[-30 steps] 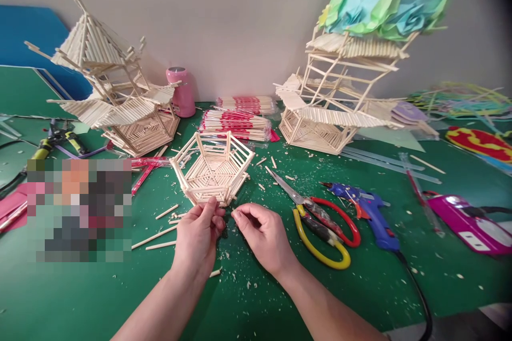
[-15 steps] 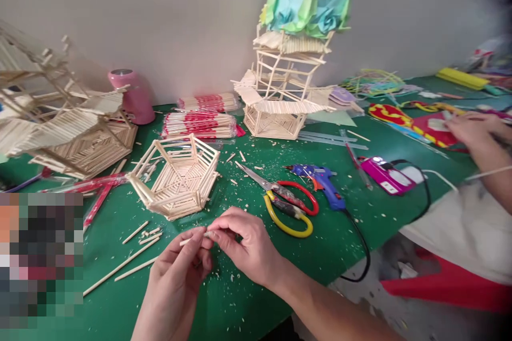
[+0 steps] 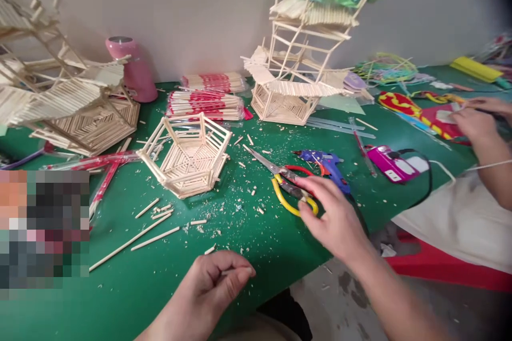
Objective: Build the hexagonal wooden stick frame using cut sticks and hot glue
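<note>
My left hand (image 3: 222, 282) is closed in a pinch low over the table's near edge; whatever its fingers hold is mostly hidden. Just behind its knuckles shows a short wooden stick piece (image 3: 210, 249). My right hand (image 3: 334, 216) is over the scissors (image 3: 288, 187), fingers apart at the red and yellow handles, which lie flat with the blades pointing away to the left. A blue glue gun (image 3: 326, 162) is just beyond that hand, partly covered by it. The hexagonal stick basket frame (image 3: 192, 162) stands left of the scissors. Loose sticks (image 3: 156, 238) lie in front of it.
Stick towers (image 3: 288, 106) (image 3: 88, 128) stand at the back and left. Bundled sticks (image 3: 206, 105) and a pink bottle (image 3: 134, 72) are near the wall. A magenta power strip (image 3: 386, 165) lies right. Another person's hands (image 3: 476, 122) work at far right.
My hands have come apart. The right one has moved right onto the scissors handles; the left has shifted right and closer to me. The view has tilted down slightly.
</note>
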`<state>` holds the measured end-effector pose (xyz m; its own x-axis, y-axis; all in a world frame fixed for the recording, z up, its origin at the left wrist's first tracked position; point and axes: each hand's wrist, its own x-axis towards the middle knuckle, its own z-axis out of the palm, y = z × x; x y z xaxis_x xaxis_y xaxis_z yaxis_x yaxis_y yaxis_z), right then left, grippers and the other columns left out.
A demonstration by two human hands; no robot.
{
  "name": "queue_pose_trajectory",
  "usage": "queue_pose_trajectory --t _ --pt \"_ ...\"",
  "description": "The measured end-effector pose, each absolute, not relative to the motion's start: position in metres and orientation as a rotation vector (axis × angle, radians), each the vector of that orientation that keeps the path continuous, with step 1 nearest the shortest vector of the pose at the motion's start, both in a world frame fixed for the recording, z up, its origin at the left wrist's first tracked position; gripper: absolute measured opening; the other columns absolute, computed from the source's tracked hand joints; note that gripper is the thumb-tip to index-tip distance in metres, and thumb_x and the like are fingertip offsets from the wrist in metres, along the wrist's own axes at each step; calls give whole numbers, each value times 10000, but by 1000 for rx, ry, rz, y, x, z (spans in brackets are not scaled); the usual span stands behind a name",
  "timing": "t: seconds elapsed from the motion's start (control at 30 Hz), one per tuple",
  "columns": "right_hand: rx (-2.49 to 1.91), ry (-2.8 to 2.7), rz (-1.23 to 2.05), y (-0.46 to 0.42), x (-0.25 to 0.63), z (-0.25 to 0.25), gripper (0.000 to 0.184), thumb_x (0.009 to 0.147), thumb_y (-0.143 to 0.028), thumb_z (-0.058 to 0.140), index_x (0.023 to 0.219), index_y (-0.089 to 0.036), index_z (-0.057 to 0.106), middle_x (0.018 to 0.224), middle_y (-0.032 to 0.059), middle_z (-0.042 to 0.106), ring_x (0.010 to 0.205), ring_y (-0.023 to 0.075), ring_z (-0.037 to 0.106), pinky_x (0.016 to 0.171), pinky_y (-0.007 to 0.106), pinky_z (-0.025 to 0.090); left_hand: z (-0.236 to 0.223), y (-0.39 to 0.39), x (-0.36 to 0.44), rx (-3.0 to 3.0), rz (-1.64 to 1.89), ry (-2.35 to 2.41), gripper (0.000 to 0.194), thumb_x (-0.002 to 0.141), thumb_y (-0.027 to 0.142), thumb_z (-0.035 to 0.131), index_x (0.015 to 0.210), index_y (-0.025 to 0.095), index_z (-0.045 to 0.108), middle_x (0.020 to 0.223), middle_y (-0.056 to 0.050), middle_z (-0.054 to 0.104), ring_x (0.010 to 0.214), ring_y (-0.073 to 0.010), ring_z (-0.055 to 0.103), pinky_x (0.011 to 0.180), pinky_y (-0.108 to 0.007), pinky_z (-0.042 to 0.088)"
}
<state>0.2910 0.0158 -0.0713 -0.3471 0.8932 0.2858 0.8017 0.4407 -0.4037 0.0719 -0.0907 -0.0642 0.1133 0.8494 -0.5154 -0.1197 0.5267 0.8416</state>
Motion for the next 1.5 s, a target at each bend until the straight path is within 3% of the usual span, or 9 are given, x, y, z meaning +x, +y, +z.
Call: queue_pose_trajectory --t 0.1,0.23,0.47,0.57,0.73,0.87,1.0,1.2,1.5 --pt "-1684 -2385 235 36 310 -77 471 708 -172 504 1178 -133 507 1196 171 537 1081 295 546 901 422 457 -66 -100 79 537 838 1125 297 654 463 714 677 167 734 577 -31 569 523 -103 396 520 -215 296" --pt "-1833 -2501 280 54 305 -81 457 624 -163 529 1082 -153 533 1045 130 617 966 280 597 794 367 488 -65 -98 78 362 968 951 297 672 465 707 682 168 716 491 -3 513 507 -102 407 570 -234 312" --pt "-1916 -2456 335 62 305 -81 334 627 -206 528 958 -159 547 885 87 633 718 202 621 628 289 485 -63 -80 63 186 1237 1003 289 577 440 783 659 175 700 688 -24 584 667 -117 455 620 -209 348" --pt "-1915 -2446 378 56 313 -79 314 648 -225 508 954 -169 550 852 64 609 649 170 599 573 264 478 -64 -74 62 170 1227 924 241 678 406 724 725 173 687 543 13 506 551 -83 392 565 -194 321" --pt "-1879 -2488 359 49 310 -75 378 636 -193 514 1011 -175 554 1005 95 606 839 212 628 694 288 489 -65 -69 63 144 1229 818 173 839 302 563 771 161 638 498 57 359 471 -54 271 498 -183 255" --pt "-1902 -2568 358 52 300 -71 488 636 -171 526 1124 -163 522 1041 113 633 853 243 639 680 308 487 -64 -68 61 121 1222 787 192 865 278 517 773 146 623 505 74 269 462 -49 208 491 -190 226" --pt "-1921 -2491 537 53 303 -64 371 673 -180 520 1044 -181 542 978 78 665 818 219 653 657 275 494 -65 -68 59 128 1211 772 219 864 299 518 795 128 636 514 80 239 465 -47 175 488 -195 209" --pt "-1730 -2188 878 34 312 -62 336 730 -456 579 940 -206 500 771 19 611 682 186 624 623 273 517 -64 -68 58 249 1234 813 232 773 376 639 780 145 658 523 64 320 504 -58 251 511 -193 253" --pt "-1559 -2085 1070 -2 270 -37 378 731 -359 602 1038 -209 440 721 -10 590 586 139 607 532 213 527 -61 -72 51 436 1248 1053 276 744 470 646 812 205 678 696 25 485 618 -77 351 584 -185 317"
